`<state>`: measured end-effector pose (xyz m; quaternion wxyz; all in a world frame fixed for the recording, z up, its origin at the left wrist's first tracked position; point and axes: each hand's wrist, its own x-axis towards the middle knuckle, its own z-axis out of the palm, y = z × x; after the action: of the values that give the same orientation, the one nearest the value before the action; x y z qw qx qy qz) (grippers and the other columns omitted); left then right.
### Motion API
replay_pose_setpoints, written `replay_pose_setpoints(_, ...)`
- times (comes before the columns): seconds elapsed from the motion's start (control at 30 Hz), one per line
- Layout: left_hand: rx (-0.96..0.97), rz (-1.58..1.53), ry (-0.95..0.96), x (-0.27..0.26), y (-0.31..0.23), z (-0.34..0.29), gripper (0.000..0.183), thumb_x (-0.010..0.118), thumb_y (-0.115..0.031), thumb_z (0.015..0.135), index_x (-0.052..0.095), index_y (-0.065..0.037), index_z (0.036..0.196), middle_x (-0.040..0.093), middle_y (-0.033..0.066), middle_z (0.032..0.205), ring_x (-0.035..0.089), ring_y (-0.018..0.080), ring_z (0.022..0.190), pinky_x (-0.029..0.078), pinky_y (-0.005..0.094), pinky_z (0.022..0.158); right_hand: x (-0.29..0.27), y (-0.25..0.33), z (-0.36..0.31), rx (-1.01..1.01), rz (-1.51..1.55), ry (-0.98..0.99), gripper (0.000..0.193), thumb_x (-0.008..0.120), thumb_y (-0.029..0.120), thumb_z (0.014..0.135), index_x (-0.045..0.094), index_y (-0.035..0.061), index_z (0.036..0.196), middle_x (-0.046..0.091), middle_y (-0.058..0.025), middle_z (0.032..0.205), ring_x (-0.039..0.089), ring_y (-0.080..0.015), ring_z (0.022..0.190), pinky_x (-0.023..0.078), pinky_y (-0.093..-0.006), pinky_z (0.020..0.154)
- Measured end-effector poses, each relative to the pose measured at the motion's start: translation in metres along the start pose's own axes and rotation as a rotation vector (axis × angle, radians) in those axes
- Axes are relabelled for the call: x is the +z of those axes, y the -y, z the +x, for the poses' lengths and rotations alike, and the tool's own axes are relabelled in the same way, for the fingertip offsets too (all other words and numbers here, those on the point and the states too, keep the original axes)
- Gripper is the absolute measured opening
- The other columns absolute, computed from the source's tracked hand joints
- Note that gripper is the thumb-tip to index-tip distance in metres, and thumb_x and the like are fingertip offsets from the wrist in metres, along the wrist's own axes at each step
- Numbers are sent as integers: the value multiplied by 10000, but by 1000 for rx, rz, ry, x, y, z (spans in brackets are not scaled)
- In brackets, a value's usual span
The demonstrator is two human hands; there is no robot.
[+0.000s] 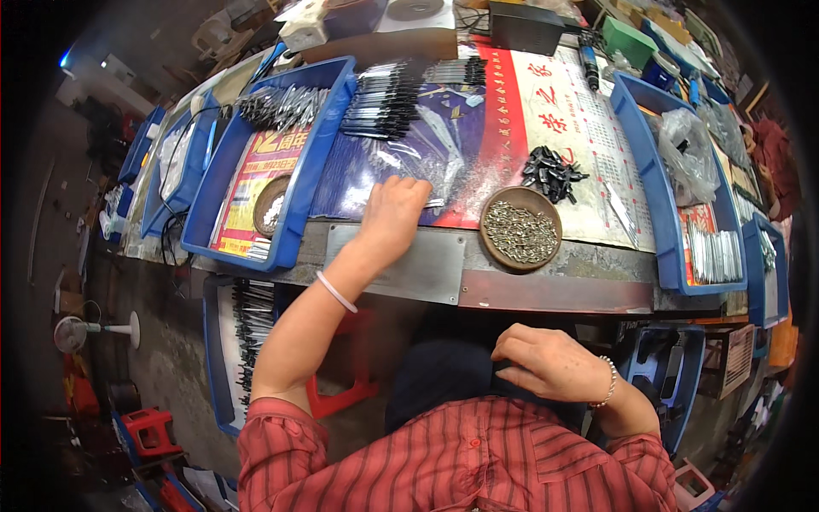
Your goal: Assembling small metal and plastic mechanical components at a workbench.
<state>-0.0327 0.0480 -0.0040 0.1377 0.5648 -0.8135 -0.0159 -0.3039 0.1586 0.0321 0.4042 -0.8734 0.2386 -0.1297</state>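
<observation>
My left hand is on the near edge of the workbench, its fingers curled down and closed. A short silver rod shows beside its fingertips; what the fingers hold is hidden. Over my lap, my right hand is loosely bent, thumb apart from the fingers, with nothing visible between them. A round brown bowl full of small metal pieces stands right of my left hand. Behind it lies a heap of small black parts. Beyond my left hand are rows of pens with black sections.
At the left, a blue tray holds silver pen parts and a small bowl of white pieces. Another blue tray at the right contains silver rods and a plastic bag. Thin silver rods lie on the printed sheet. A red stool stands below the bench.
</observation>
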Motion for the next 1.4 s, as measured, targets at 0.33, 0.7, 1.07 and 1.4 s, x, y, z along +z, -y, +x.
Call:
replay_pose_setpoints(0.33,-12,-407,375,-7,33,35,199,594,-51,743,569,-1,934,591,120,733,570,225,667,456,328,616,26,-11,-8,15,92,61,182,595,146,804,526,12,905,516,-130,865,553,-310,821,456,-391,702)
replay_pose_setpoints(0.7,-40,-676,51,-18,43,30,101,585,-41,782,552,3,867,572,39,755,538,114,685,444,254,621,10,-8,-8,30,20,54,180,603,143,793,535,19,903,521,-123,840,554,-306,788,460,-383,681)
replay_pose_setpoints(1.07,-374,-1212,-108,-41,-86,-95,154,477,65,842,491,27,991,599,103,819,590,131,758,493,260,687,-61,-12,-16,304,-89,-707,140,614,4,742,582,-18,877,585,-119,793,587,-228,705,467,-302,655)
replay_pose_setpoints(1.4,-282,-509,-382,-9,-123,-90,257,500,23,840,546,20,1093,602,175,892,612,279,708,494,341,626,58,45,41,-267,-80,-689,284,659,28,622,566,-16,886,518,-159,982,537,-287,808,470,-347,680)
